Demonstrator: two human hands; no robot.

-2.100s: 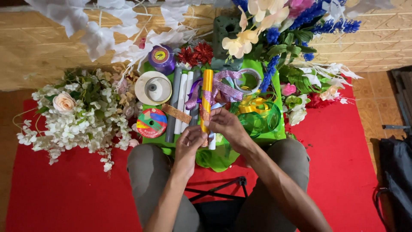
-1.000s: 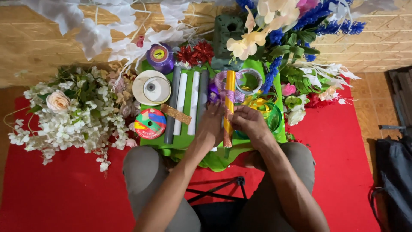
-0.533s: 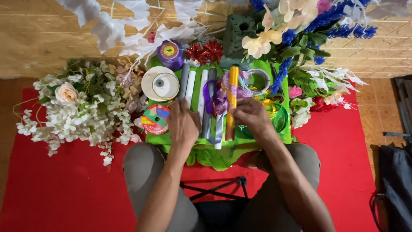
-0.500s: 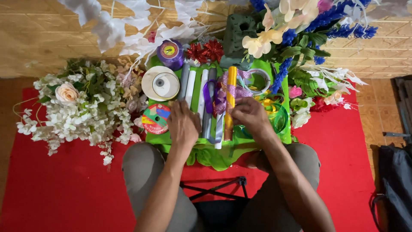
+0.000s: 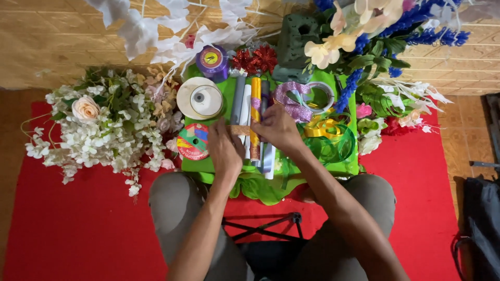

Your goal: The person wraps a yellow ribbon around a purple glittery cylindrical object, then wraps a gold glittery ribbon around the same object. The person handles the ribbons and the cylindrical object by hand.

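Observation:
My right hand [image 5: 277, 127] grips a yellow roll [image 5: 255, 93] wound with purple ribbon. The roll lies among grey and white paper rolls [image 5: 238, 101] on a green tray [image 5: 344, 167]. My left hand [image 5: 225, 150] rests flat on the near ends of those rolls, its fingertips at a brown strip [image 5: 238, 129] lying across them. Just right of my right hand are a purple glitter ribbon [image 5: 289, 97] and a clear tape ring [image 5: 319, 96].
A white ribbon spool [image 5: 199, 98], a purple spool [image 5: 212, 58], a coloured disc [image 5: 192, 141], red bows [image 5: 255, 58] and yellow and green ribbon coils [image 5: 328, 136] crowd the tray. White flowers [image 5: 104, 127] lie left on the red mat [image 5: 78, 229]. A green foam block [image 5: 297, 39] sits behind, a black bag [image 5: 482, 218] right.
My right hand has carried the yellow roll left and laid it down among the other rolls. My left hand let go of it and came to rest on the rolls' near ends.

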